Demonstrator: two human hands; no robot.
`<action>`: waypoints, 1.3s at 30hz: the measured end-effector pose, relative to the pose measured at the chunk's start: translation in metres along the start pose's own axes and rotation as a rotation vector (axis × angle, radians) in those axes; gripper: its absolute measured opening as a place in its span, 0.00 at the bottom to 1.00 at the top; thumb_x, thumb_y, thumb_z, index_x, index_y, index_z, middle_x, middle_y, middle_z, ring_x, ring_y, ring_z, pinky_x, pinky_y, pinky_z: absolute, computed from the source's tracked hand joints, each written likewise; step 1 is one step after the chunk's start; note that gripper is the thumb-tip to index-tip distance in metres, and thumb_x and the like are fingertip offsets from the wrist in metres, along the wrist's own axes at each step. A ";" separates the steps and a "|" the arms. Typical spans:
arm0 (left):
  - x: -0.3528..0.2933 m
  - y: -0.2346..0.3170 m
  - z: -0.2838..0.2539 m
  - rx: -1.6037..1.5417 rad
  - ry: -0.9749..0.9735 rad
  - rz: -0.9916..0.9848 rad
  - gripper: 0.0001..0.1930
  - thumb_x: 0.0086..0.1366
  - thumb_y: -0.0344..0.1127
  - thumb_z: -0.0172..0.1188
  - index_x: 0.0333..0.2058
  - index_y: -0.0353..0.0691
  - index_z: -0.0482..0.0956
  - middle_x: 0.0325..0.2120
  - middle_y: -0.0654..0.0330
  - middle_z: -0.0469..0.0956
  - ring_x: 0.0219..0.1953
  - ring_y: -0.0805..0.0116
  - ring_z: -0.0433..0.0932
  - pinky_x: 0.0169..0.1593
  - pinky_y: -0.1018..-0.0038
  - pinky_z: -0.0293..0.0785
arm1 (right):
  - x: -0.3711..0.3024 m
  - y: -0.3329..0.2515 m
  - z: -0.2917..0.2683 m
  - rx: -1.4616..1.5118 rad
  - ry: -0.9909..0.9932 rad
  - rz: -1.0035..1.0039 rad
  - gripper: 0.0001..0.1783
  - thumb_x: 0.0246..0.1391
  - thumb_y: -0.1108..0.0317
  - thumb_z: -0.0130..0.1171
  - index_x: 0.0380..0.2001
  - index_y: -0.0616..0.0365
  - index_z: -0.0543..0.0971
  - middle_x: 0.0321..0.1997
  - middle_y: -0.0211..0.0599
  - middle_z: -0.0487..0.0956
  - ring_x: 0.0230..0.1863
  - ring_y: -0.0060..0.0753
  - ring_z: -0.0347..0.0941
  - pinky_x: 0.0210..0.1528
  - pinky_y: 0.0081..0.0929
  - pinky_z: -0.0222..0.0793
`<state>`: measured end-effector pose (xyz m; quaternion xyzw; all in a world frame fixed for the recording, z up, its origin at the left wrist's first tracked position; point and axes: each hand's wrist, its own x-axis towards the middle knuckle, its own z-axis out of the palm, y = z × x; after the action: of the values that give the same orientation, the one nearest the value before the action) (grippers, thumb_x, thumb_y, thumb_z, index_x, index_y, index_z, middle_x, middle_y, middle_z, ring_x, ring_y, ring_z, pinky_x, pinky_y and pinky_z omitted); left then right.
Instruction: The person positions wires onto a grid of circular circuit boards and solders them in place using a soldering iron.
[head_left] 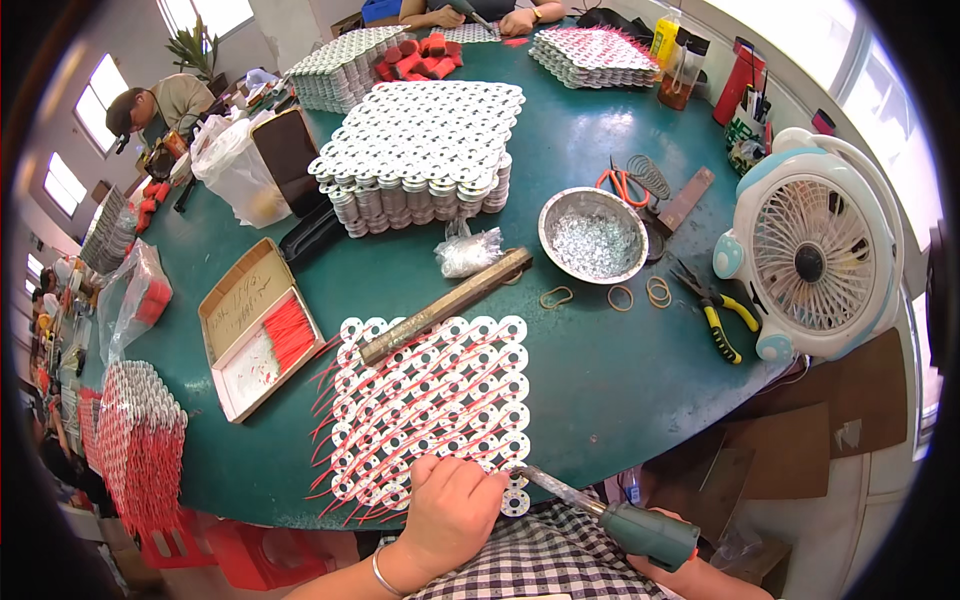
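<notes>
A square panel of joined round white circuit boards (pixel 430 415) lies at the table's near edge, with thin red wires (pixel 322 398) running slantwise across it. My left hand (pixel 450 505) is closed over the panel's near edge; what its fingers pinch is hidden. My right hand (pixel 678 577) grips the green handle of a soldering iron (pixel 650 535). The iron's tip meets the panel's near right corner, just beside my left fingertips. Across the panel's far edge rests a heavy metal bar (pixel 445 306).
Beyond stand stacked white boards (pixel 415 140). Left is an open cardboard box (pixel 262 330) with red wires. Right are a metal bowl (pixel 594 236), yellow-black pliers (pixel 715 310), rubber bands and a fan (pixel 815 250). Another person's hands (pixel 517 22) work at the far side.
</notes>
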<state>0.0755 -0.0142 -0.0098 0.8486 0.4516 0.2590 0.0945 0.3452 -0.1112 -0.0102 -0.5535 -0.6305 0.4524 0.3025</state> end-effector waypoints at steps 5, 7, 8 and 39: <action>0.003 0.003 -0.004 0.049 -0.052 -0.015 0.04 0.49 0.31 0.61 0.27 0.45 0.77 0.19 0.66 0.66 0.26 0.69 0.68 0.37 0.70 0.57 | 0.006 -0.009 -0.004 -0.115 -0.024 -0.033 0.15 0.40 0.71 0.61 0.36 0.58 0.77 0.31 0.34 0.78 0.31 0.34 0.74 0.37 0.29 0.69; 0.002 0.003 -0.004 0.049 -0.051 -0.019 0.04 0.49 0.31 0.61 0.26 0.45 0.77 0.19 0.66 0.66 0.26 0.69 0.68 0.38 0.70 0.57 | 0.001 -0.001 -0.006 -0.086 -0.025 -0.039 0.15 0.41 0.71 0.61 0.37 0.59 0.77 0.30 0.34 0.78 0.29 0.32 0.74 0.35 0.27 0.69; 0.002 0.004 -0.004 0.043 -0.050 -0.024 0.04 0.49 0.31 0.61 0.26 0.45 0.77 0.19 0.66 0.66 0.26 0.69 0.68 0.38 0.70 0.57 | -0.008 0.009 -0.006 0.069 -0.042 0.077 0.15 0.42 0.72 0.59 0.37 0.61 0.76 0.29 0.35 0.78 0.29 0.30 0.74 0.34 0.26 0.70; 0.002 0.005 -0.002 -0.067 -0.092 0.040 0.04 0.51 0.30 0.58 0.27 0.44 0.79 0.19 0.66 0.64 0.26 0.68 0.66 0.36 0.70 0.58 | -0.010 -0.006 -0.007 0.124 0.016 0.062 0.19 0.41 0.69 0.63 0.41 0.58 0.77 0.35 0.35 0.79 0.38 0.36 0.75 0.46 0.29 0.69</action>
<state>0.0791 -0.0153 -0.0049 0.8647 0.4209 0.2367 0.1384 0.3510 -0.1192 -0.0002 -0.5565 -0.5815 0.4953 0.3269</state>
